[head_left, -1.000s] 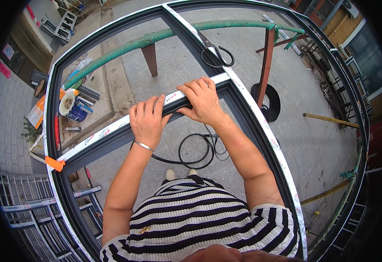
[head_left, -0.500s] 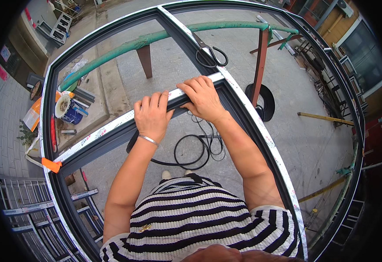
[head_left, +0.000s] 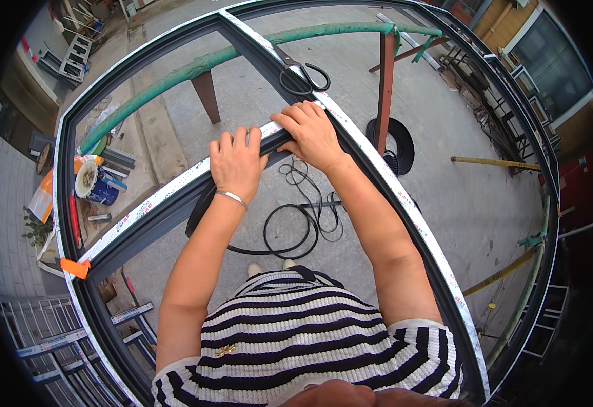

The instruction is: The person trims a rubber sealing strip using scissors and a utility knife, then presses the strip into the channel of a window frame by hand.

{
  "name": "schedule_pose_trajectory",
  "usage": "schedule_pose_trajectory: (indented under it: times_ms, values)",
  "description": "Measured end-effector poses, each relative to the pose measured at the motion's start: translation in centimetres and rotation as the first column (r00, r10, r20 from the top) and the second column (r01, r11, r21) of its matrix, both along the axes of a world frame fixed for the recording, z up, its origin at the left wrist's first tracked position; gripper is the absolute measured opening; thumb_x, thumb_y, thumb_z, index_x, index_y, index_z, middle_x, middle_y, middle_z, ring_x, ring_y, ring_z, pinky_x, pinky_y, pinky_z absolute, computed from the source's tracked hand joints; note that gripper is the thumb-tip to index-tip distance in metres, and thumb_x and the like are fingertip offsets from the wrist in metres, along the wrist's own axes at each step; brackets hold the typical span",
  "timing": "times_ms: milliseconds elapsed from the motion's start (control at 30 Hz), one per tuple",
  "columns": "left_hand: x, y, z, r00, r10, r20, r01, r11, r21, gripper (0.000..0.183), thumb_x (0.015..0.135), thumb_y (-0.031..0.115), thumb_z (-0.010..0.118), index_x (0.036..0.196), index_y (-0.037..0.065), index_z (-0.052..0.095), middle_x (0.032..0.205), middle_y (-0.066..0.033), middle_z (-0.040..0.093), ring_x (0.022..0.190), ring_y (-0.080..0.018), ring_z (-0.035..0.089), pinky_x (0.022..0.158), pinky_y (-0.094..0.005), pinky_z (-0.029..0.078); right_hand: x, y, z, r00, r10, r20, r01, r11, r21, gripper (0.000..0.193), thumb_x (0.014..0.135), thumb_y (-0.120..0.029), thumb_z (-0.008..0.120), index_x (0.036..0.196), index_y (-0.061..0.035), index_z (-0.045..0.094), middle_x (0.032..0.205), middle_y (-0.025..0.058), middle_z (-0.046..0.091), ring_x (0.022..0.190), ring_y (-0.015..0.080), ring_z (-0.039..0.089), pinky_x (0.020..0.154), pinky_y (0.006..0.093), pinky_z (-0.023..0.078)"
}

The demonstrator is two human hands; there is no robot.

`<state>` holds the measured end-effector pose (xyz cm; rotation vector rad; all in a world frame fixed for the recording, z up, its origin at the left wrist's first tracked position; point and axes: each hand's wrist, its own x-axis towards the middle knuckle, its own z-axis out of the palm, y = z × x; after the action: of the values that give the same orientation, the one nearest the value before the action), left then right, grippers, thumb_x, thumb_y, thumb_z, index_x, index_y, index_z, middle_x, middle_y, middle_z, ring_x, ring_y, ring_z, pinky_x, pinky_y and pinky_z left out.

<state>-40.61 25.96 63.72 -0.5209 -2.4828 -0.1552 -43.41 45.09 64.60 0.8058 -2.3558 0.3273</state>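
Observation:
A large window frame [head_left: 405, 197], dark inside with white printed film on its faces, lies around me. My left hand [head_left: 236, 161], a silver bangle at its wrist, is closed over its crossbar [head_left: 154, 202], fingers on top and thumb on the near side. Just right of it, my right hand [head_left: 312, 136] grips the same bar close to its joint with the long upright bar. A black rubber strip [head_left: 279, 252] runs from behind my left forearm to loops on the ground; its upper end is hidden. Black-handled scissors [head_left: 304, 76] rest on the frame beyond my right hand.
Green-wrapped rails on brown legs [head_left: 385, 95] stand under the frame. An orange clip [head_left: 76, 268] sits on its left edge. Left on the ground is a blue-and-white bucket [head_left: 97, 183]; right, a black coil [head_left: 398, 146] and a yellow pole [head_left: 493, 163]. Metal frames [head_left: 52, 339] stand lower left.
Both hands have slid a little to the right along the crossbar, nearer the joint. The view has shifted, so the frame and scissors appear farther left and higher.

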Motion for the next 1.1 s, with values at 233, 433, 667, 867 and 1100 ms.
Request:
schedule_pose_trajectory:
  times_ms: [233, 433, 667, 867, 1100]
  values:
    - [-1.1, 1.2, -0.4, 0.999, -0.031, -0.033, 0.030, 0.999, -0.034, 0.056, 0.073, 0.035, 0.080, 0.122, 0.015, 0.060, 0.100, -0.0010, 0.058, 0.094, -0.0203, 0.057, 0.081, -0.0375, 0.040, -0.2, 0.6, -0.2, 0.999, 0.034, 0.033, -0.034, 0.999, 0.017, 0.054, 0.067, -0.026, 0.084, 0.116, -0.0149, 0.063, 0.106, 0.0014, 0.062, 0.107, 0.0236, 0.056, 0.100, 0.0406, 0.040]
    - [-0.9, 1.8, -0.8, 0.998, -0.008, -0.057, 0.004, 0.998, -0.066, 0.059, 0.073, 0.038, 0.081, 0.122, 0.014, 0.059, 0.100, 0.0005, 0.058, 0.094, -0.0193, 0.056, 0.081, -0.0380, 0.039, -0.2, 2.0, 0.3, 0.985, -0.163, -0.049, 0.169, 0.971, 0.169, 0.062, 0.064, -0.018, 0.086, 0.121, -0.0148, 0.061, 0.107, 0.0030, 0.062, 0.111, 0.0253, 0.056, 0.101, 0.0423, 0.040]
    - [-2.3, 3.3, -0.4, 1.000, -0.009, 0.016, 0.010, 0.995, -0.103, 0.058, 0.073, 0.038, 0.081, 0.121, 0.016, 0.057, 0.101, 0.0009, 0.058, 0.095, -0.0188, 0.056, 0.082, -0.0374, 0.040, -1.5, 1.5, 1.4, 0.988, -0.145, -0.047, 0.152, 0.903, 0.401, 0.048, 0.067, -0.028, 0.083, 0.105, -0.0119, 0.058, 0.096, 0.0031, 0.059, 0.098, 0.0250, 0.058, 0.100, 0.0397, 0.040]
    - [-1.6, 2.7, -1.9, 0.995, -0.013, -0.095, 0.000, 0.990, -0.140, 0.065, 0.078, 0.030, 0.076, 0.138, 0.016, 0.054, 0.115, 0.0021, 0.060, 0.103, -0.0181, 0.056, 0.093, -0.0408, 0.040, -1.6, 2.7, 1.8, 0.992, -0.128, -0.015, 0.119, 0.867, 0.484, 0.048, 0.068, -0.028, 0.083, 0.106, -0.0143, 0.058, 0.097, 0.0026, 0.060, 0.102, 0.0246, 0.059, 0.109, 0.0428, 0.037]
    - [5.0, -7.1, 1.6, 0.999, 0.047, -0.006, -0.047, 0.993, -0.105, 0.081, 0.067, 0.021, 0.085, 0.141, 0.020, 0.052, 0.144, -0.0028, 0.050, 0.141, -0.0276, 0.037, 0.118, -0.0538, 0.024, -0.3, 0.4, 1.7, 0.969, -0.239, 0.062, 0.195, 0.897, 0.397, 0.055, 0.062, -0.025, 0.088, 0.106, -0.0132, 0.058, 0.101, 0.0039, 0.060, 0.104, 0.0256, 0.059, 0.112, 0.0474, 0.036]
